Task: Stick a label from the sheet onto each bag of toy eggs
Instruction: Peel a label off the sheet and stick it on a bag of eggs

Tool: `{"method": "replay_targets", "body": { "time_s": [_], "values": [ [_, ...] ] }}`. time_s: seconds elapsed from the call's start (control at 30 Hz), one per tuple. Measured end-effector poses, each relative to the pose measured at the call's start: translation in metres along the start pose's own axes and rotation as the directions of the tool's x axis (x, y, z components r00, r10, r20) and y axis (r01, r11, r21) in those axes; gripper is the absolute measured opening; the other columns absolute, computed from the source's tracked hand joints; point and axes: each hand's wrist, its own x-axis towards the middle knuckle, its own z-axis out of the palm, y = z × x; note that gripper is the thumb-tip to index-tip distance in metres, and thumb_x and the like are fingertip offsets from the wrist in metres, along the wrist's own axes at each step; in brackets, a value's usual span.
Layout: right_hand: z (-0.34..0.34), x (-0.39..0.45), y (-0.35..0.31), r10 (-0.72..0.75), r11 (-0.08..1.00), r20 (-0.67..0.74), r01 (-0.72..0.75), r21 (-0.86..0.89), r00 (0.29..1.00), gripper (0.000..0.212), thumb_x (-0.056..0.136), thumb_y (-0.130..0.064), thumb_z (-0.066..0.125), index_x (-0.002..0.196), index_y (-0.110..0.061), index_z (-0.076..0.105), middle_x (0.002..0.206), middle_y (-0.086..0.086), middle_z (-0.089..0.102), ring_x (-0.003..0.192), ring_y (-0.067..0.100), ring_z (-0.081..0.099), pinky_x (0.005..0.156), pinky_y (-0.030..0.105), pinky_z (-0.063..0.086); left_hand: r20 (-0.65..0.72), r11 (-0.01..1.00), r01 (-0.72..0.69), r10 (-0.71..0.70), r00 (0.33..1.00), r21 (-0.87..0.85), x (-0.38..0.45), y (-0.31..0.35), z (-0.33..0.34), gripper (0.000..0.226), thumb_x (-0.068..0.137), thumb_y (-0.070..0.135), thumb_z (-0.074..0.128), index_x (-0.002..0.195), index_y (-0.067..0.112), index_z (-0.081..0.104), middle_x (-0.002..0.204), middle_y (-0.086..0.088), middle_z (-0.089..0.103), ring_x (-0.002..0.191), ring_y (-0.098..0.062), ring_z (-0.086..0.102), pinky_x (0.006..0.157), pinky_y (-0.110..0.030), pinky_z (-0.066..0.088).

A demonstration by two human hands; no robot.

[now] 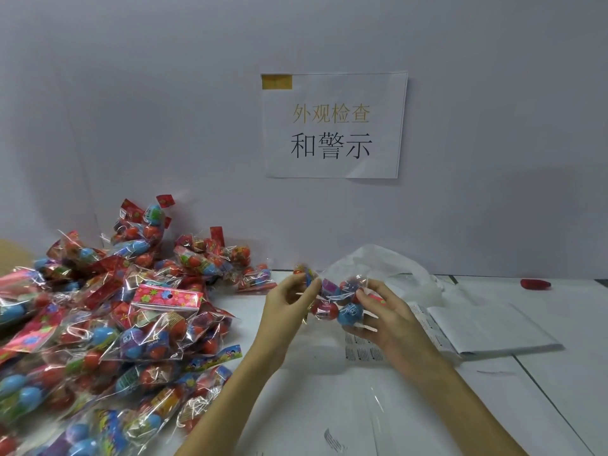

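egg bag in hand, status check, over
Left hand and right hand both grip one bag of toy eggs above the table. Label sheet lies under the right hand. Pile of bags at left, nothing blocking.

Soft, even indoor light; glare on the bags (98,324); slight blur throughout; wide-angle bending at frame edges.

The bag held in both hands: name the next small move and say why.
Probably lower the bag of toy eggs toward the label sheet lying just beneath it and free one hand to peel a label. Both the left hand and the right hand grip the bag above the table, and no label shows in either.
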Motion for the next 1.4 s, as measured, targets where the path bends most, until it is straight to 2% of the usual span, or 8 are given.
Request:
{"method": "replay_targets", "body": {
  "time_s": [0.17,0.4,0.57,0.7,0.87,0.97,1.27,1.4],
  "values": [
    [0.002,-0.002,0.000,-0.034,0.998,-0.163,0.024,-0.064,0.986,0.031,0.086,-0.042,0.073,0.101,-0.018,0.083,0.103,0.011,0.081,0.090,0.026,0.079,0.067,0.025,0.061,0.040,0.969,0.072,-0.064,0.997,-0.238,0.001,-0.001,-0.003,0.034,0.076,0.032,0.085,0.103,0.013,0.080,0.105,-0.011,0.079,0.101,-0.029,0.076,0.078,-0.034,0.064],
    [-0.003,0.001,-0.002,-0.014,0.995,-0.183,0.033,0.099,0.983,0.034,0.087,-0.038,0.072,0.102,-0.010,0.083,0.109,0.014,0.079,0.090,0.020,0.078,0.071,0.028,0.062,-0.007,0.949,0.128,-0.135,0.991,-0.289,0.004,-0.003,0.000,0.038,0.086,0.038,0.078,0.108,0.007,0.075,0.101,-0.010,0.079,0.087,-0.026,0.078,0.068,-0.035,0.063],
    [-0.002,-0.001,0.002,0.063,0.997,0.055,-0.065,0.037,0.997,0.042,0.095,-0.033,0.069,0.130,-0.008,0.067,0.117,0.019,0.076,0.108,0.038,0.075,0.085,0.040,0.064,-0.158,0.972,-0.007,-0.031,0.987,-0.235,0.006,-0.011,-0.002,0.018,0.098,0.029,0.069,0.104,0.012,0.069,0.084,0.003,0.074,0.079,-0.011,0.071,0.069,-0.022,0.058],
    [0.002,-0.002,0.003,0.025,0.999,0.001,-0.025,-0.032,1.000,0.041,0.091,-0.020,0.074,0.130,-0.008,0.065,0.108,0.017,0.079,0.096,0.031,0.077,0.076,0.029,0.062,-0.104,0.950,0.068,-0.104,0.989,-0.305,0.009,-0.009,-0.005,0.008,0.101,0.018,0.066,0.106,0.012,0.065,0.092,-0.004,0.070,0.078,-0.015,0.072,0.067,-0.025,0.059],
    [-0.004,-0.004,-0.001,0.032,0.949,0.103,0.002,-0.315,0.994,0.026,0.092,-0.028,0.075,0.118,-0.026,0.077,0.091,0.008,0.078,0.075,0.015,0.069,0.067,0.023,0.056,0.048,0.966,0.211,-0.206,0.977,-0.147,0.007,0.001,-0.011,0.045,0.094,0.051,0.068,0.115,0.012,0.076,0.105,-0.007,0.080,0.091,-0.026,0.079,0.069,-0.032,0.062],
    [-0.002,-0.004,0.000,0.054,0.948,0.122,-0.012,-0.319,0.991,0.027,0.088,-0.045,0.071,0.109,-0.031,0.080,0.087,0.002,0.075,0.073,0.010,0.065,0.064,0.023,0.052,0.081,0.954,0.251,-0.240,0.967,-0.164,0.000,0.000,-0.008,0.045,0.081,0.045,0.080,0.111,0.010,0.079,0.104,-0.011,0.080,0.090,-0.029,0.079,0.066,-0.035,0.063],
    [-0.008,0.002,0.006,-0.151,0.849,0.001,0.130,-0.513,0.988,0.035,0.100,-0.048,0.052,0.111,-0.027,0.078,0.062,0.004,0.067,0.051,0.018,0.058,0.049,0.027,0.048,-0.032,0.986,0.041,-0.047,0.998,-0.159,0.000,0.002,-0.002,0.022,0.083,0.042,0.080,0.092,0.021,0.082,0.096,-0.001,0.080,0.084,-0.006,0.074,0.065,-0.017,0.056],
    [-0.006,-0.002,0.002,-0.182,0.935,0.077,0.197,-0.296,0.980,0.039,0.101,-0.039,0.052,0.128,-0.019,0.073,0.085,0.019,0.078,0.076,0.035,0.078,0.066,0.031,0.063,-0.042,0.981,-0.056,0.049,0.998,-0.185,0.003,0.005,-0.004,0.041,0.083,0.060,0.069,0.092,0.024,0.085,0.118,-0.001,0.076,0.116,-0.019,0.068,0.098,-0.041,0.053]
  ]
}}
